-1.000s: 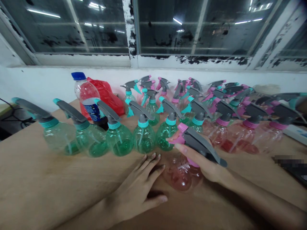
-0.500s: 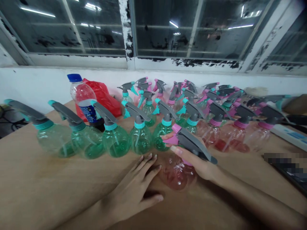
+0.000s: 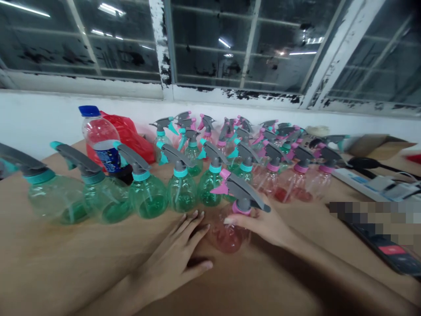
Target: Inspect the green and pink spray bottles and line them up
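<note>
A pink spray bottle [image 3: 229, 237] with a grey and pink trigger head stands near the middle of the table. My right hand [image 3: 266, 226] is wrapped round its upper body just below the pink collar, thumb in front and the other fingers hidden behind. To the left, my left hand [image 3: 179, 250] lies flat on the table with its fingers stretched out, a little apart from that bottle. Just behind both hands runs a row of spray bottles, green ones such as this green spray bottle [image 3: 182, 195] to the left and pink ones such as this pink spray bottle [image 3: 296, 182] to the right.
More spray bottles crowd behind the row, near the wall. A clear bottle with a blue cap [image 3: 98, 131] and a red plastic bag [image 3: 128, 131] stand at the back left. On the right lie a phone [image 3: 378, 245], a white power strip [image 3: 355, 182] and cables.
My right hand has shifted from the pink bottle's trigger head down to its upper body. My left hand stays flat on the table. The view has turned slightly right.
</note>
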Tool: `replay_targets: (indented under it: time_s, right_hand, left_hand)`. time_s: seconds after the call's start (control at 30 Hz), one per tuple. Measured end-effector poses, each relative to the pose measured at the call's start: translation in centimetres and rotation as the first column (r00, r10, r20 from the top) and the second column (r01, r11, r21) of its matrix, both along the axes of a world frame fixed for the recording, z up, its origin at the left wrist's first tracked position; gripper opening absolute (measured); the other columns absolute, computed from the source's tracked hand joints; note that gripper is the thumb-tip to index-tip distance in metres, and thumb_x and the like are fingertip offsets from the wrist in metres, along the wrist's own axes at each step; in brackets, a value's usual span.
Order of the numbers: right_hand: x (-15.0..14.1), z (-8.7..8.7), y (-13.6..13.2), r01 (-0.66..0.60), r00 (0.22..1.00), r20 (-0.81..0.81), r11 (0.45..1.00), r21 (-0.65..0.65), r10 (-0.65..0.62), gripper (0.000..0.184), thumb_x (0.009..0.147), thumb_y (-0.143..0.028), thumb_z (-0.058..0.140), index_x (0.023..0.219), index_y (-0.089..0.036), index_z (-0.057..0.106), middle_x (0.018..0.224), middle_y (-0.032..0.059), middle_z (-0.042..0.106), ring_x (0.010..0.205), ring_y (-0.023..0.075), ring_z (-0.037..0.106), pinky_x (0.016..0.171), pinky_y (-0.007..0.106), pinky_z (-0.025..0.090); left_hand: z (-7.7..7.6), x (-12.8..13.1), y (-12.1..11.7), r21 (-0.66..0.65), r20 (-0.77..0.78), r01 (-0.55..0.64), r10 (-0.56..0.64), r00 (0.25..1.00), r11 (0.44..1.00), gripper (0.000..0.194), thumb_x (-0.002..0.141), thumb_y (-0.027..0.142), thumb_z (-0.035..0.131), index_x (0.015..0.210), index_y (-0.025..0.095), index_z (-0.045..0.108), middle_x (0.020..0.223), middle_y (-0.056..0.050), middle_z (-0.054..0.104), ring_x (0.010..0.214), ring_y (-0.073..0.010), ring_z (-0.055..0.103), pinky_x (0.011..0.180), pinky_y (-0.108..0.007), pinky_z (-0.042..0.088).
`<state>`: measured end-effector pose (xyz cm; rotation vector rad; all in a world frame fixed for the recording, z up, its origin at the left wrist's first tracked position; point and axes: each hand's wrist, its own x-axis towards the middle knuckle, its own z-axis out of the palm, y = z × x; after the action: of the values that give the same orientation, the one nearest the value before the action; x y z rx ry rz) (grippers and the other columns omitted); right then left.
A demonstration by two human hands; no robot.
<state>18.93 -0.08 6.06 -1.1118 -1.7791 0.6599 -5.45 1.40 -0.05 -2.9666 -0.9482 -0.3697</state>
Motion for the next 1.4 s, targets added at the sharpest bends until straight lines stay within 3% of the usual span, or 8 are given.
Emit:
replay_targets:
  time_s: [0.1,0.37,0.63,0.77,0.87,1.03,1.2,1.4]
  right_hand:
    - [0.1,-0.2,-0.9,0.079,0.997,0.019,0.996,0.047,-0.080,0.036,0.075,-0.040,0.071,0.105,-0.023,0.060,0.091,0.0034,0.066,0.084,0.0212,0.061,0.078,0.038,0.048]
    - [2.2,1.0,-3.9,0.138,0.980,0.127,0.984,0.112,-0.152,0.019,0.081,-0.036,0.064,0.084,-0.017,0.066,0.087,0.0036,0.068,0.081,0.0173,0.062,0.077,0.032,0.048]
    - [10.0,1.1,-8.0,0.268,0.952,0.144,0.963,0.040,-0.271,0.021,0.081,-0.037,0.064,0.091,-0.019,0.068,0.090,0.0027,0.072,0.082,0.0193,0.065,0.076,0.033,0.050]
    - [14.8,0.9,-9.4,0.423,0.892,0.182,0.906,-0.013,-0.413,0.021,0.078,-0.038,0.067,0.080,-0.017,0.067,0.068,0.0001,0.068,0.062,0.0180,0.062,0.059,0.031,0.049]
    - [19.3,0.9,-9.7,0.503,0.852,0.146,0.863,0.038,-0.503,0.023,0.077,-0.038,0.068,0.088,-0.017,0.069,0.077,0.0029,0.070,0.073,0.0222,0.064,0.067,0.034,0.050]
    - [27.9,2.2,-8.4,0.657,0.754,-0.019,0.754,0.007,-0.657,0.029,0.076,-0.041,0.068,0.092,-0.017,0.069,0.095,0.0081,0.073,0.089,0.0287,0.067,0.076,0.040,0.052]
    - [34.1,2.9,-4.1,0.781,0.617,0.054,0.619,0.086,-0.785,0.034,0.072,-0.048,0.068,0.085,-0.017,0.069,0.088,0.0099,0.074,0.083,0.0295,0.068,0.071,0.038,0.050]
    - [36.1,0.6,1.1,0.751,0.646,0.094,0.653,0.100,-0.757,0.037,0.073,-0.051,0.065,0.080,-0.014,0.067,0.081,0.0099,0.073,0.076,0.0265,0.067,0.063,0.032,0.047]
  left_hand:
    - [-0.7,-0.2,0.4,0.018,0.015,0.009,-0.009,1.000,1.000,0.063,0.092,0.059,0.047,0.141,0.020,0.038,0.149,-0.009,0.034,0.135,-0.0290,0.032,0.109,-0.045,0.026]
    - [-1.8,1.6,0.1,0.149,0.069,0.027,-0.038,0.997,0.988,0.069,0.088,0.058,0.053,0.146,0.029,0.028,0.146,-0.008,0.039,0.126,-0.0319,0.044,0.107,-0.047,0.029]
    - [-1.4,9.6,-1.7,0.070,0.028,0.142,-0.145,0.989,0.987,0.061,0.093,0.051,0.050,0.143,0.022,0.033,0.148,-0.011,0.034,0.132,-0.0312,0.037,0.106,-0.049,0.032]
    - [-0.9,14.5,-1.9,-0.001,0.012,0.212,-0.211,0.977,0.977,0.053,0.095,0.048,0.047,0.138,0.019,0.041,0.147,-0.011,0.035,0.133,-0.0299,0.034,0.108,-0.049,0.030]
    - [-0.7,18.1,-1.9,-0.047,-0.002,0.260,-0.260,0.966,0.965,0.051,0.095,0.044,0.049,0.138,0.018,0.042,0.148,-0.012,0.034,0.135,-0.0303,0.031,0.107,-0.051,0.031]
    - [-0.7,22.4,-1.6,-0.101,-0.007,0.328,-0.331,0.944,0.939,0.052,0.094,0.040,0.053,0.139,0.018,0.041,0.149,-0.013,0.030,0.137,-0.0306,0.026,0.107,-0.052,0.030]
    - [-0.8,24.4,-0.9,-0.129,0.016,0.367,-0.368,0.930,0.921,0.052,0.093,0.036,0.055,0.140,0.020,0.040,0.151,-0.011,0.027,0.138,-0.0297,0.023,0.107,-0.052,0.029]
    - [-0.7,25.1,-0.1,-0.178,0.049,0.373,-0.370,0.928,0.911,0.054,0.091,0.032,0.057,0.140,0.024,0.039,0.152,-0.008,0.026,0.137,-0.0303,0.025,0.106,-0.053,0.032]
